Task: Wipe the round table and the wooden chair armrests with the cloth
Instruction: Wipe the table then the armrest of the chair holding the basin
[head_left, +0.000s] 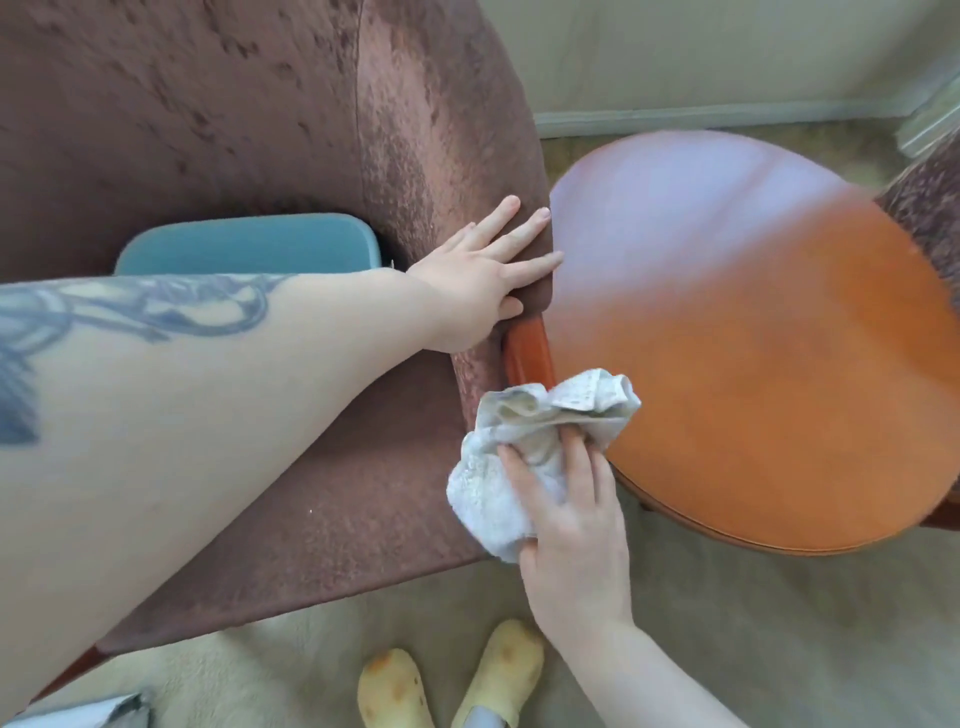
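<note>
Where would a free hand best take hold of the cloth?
Take the cloth by its loose bunched end near the armrest, coming from the far side. The right hand already grips the near part, so only those raised folds stand free to pinch.

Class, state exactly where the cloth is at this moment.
In the head view the cloth sits low and centre, bunched under the right hand, between the wooden armrest and the round table edge.

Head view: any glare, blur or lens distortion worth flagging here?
Head view: pale bluish glare washes the far half of the round table; the table's right edge smears with blur; wide-angle bending enlarges the left forearm; the cloth and right hand stay fairly sharp.
</note>
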